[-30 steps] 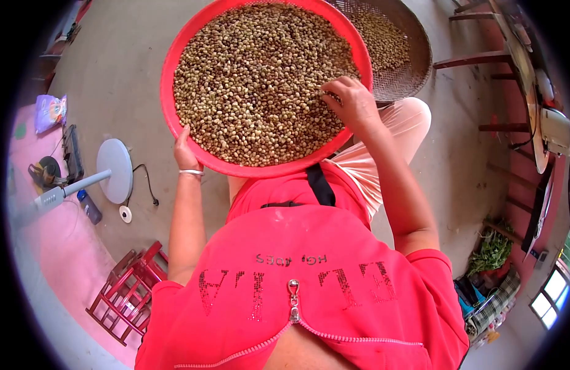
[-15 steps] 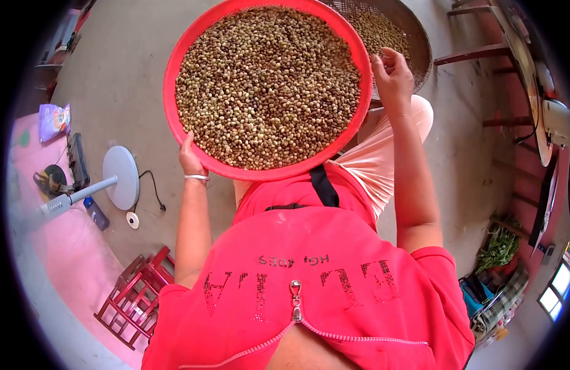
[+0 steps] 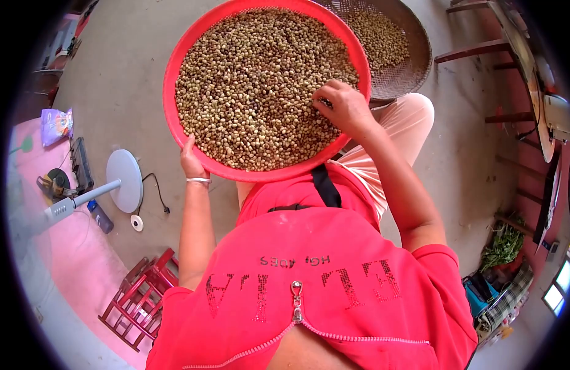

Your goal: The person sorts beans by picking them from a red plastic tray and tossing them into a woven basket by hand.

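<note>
A round red tray [image 3: 168, 92], filled with small round tan, brown and greenish beans [image 3: 254, 92], rests at my lap. My left hand [image 3: 192, 161] is closed on its lower left rim, thumb on top and the other fingers hidden underneath. Over the right part of the beans is my right hand [image 3: 346, 110], fingers curled with the tips down at the surface. Whatever those fingertips hold is too small to make out. Behind the tray's right side, a woven basket [image 3: 420, 68] contains more of the same kind of beans.
At left stand a pale fan [image 3: 123, 180] with its cord on the floor and a red stool [image 3: 137, 302]. A purple packet [image 3: 56, 126] lies farther off. A wooden table [image 3: 525, 68] stands at right, with leafy greens [image 3: 502, 246] below it.
My right hand has moved left and down from above the woven basket to the beans in the red tray. My left hand keeps its hold on the rim.
</note>
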The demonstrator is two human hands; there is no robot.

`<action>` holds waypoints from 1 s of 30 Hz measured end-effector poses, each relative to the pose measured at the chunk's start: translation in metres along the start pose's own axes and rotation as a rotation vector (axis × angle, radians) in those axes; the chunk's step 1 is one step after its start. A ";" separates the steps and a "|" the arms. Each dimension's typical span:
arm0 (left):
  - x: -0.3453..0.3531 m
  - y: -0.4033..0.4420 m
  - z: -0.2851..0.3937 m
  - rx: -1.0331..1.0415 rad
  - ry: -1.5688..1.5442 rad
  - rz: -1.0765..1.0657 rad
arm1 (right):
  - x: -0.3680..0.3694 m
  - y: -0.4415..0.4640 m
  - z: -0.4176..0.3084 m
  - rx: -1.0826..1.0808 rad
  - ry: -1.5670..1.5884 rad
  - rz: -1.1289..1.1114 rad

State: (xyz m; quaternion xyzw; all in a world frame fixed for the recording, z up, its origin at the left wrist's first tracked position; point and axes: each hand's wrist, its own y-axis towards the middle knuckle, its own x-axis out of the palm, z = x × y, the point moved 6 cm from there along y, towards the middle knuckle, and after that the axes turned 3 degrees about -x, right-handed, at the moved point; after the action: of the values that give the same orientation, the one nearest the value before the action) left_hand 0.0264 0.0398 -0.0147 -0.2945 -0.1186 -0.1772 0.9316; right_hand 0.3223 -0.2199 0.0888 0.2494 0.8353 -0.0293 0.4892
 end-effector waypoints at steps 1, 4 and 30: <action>-0.001 0.000 -0.001 -0.001 0.000 0.002 | -0.009 0.000 0.002 0.011 0.044 0.088; -0.003 0.000 -0.002 -0.004 0.002 0.024 | -0.062 0.002 0.042 0.349 0.013 0.497; 0.005 -0.003 -0.002 -0.024 -0.046 -0.015 | -0.040 0.009 0.012 0.055 -0.076 0.137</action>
State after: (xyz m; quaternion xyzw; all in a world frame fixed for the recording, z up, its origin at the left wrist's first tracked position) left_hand 0.0298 0.0355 -0.0134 -0.3087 -0.1399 -0.1786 0.9237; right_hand 0.3523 -0.2311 0.1177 0.3179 0.7959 -0.0284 0.5144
